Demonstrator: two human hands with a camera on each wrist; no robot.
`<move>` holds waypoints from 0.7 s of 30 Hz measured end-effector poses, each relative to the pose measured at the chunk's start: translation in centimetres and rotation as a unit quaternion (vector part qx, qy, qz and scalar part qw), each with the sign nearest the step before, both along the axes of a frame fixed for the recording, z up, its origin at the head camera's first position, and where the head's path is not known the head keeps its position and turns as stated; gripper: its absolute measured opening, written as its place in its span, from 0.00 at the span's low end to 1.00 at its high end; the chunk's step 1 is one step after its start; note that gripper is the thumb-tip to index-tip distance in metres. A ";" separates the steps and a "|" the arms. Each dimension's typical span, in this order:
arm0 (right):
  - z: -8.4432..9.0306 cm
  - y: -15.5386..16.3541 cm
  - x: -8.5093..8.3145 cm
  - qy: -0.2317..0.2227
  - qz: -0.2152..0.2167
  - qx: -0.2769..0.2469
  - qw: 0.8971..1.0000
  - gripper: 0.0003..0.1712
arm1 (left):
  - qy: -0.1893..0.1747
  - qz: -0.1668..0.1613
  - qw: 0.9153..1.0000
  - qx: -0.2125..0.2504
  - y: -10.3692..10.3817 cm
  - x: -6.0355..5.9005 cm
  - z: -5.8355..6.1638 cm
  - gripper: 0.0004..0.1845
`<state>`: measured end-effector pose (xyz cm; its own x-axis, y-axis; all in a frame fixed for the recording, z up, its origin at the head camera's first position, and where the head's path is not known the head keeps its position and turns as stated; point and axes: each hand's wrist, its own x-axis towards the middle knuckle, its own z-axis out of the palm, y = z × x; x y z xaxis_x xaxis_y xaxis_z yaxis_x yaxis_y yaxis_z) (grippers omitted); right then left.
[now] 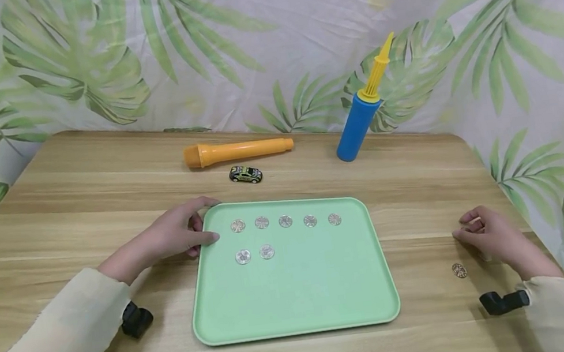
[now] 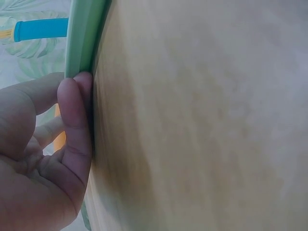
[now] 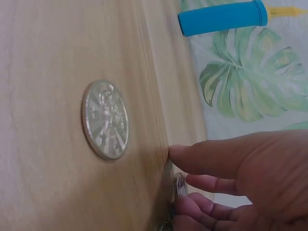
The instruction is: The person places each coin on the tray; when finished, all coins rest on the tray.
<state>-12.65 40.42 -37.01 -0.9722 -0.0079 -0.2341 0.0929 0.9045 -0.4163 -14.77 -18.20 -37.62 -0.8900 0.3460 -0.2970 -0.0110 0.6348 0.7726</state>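
My left hand holds the upper left corner of a pale green tray, thumb over the rim. In the left wrist view, my left fingers bend against the tray's edge. Two rows of silvery coins lie in the tray's upper half. Right of the tray, my right hand is low over the table with its fingers bent. A coin shows at its fingertips; I cannot tell whether they pinch it. Another coin is partly hidden below them. One more coin lies flat beside the hand.
Behind the tray are an orange toy microphone and a small toy car. A blue and yellow hand pump stands tilted at the back right. Leaf-printed cloth hangs behind the wooden table.
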 end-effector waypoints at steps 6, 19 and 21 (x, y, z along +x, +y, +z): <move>-0.1 0.0 -0.3 0.011 0.014 0.000 1.000 0.20 | 0.000 0.000 1.000 -0.003 -0.2 0.1 -0.1 0.37; 0.0 0.9 0.1 0.004 -0.026 0.015 1.000 0.26 | -0.003 -0.003 1.000 -0.008 0.0 -0.1 0.0 0.37; 0.0 1.0 0.1 0.001 -0.025 0.021 0.999 0.25 | -0.003 -0.004 1.000 -0.007 -0.1 -0.1 0.0 0.37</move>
<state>-12.58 41.45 -37.05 -0.9717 0.0511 -0.2305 0.1381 0.9150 -0.3791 -14.91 -18.26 -37.63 -0.8857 0.3485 -0.3066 -0.0101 0.6459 0.7633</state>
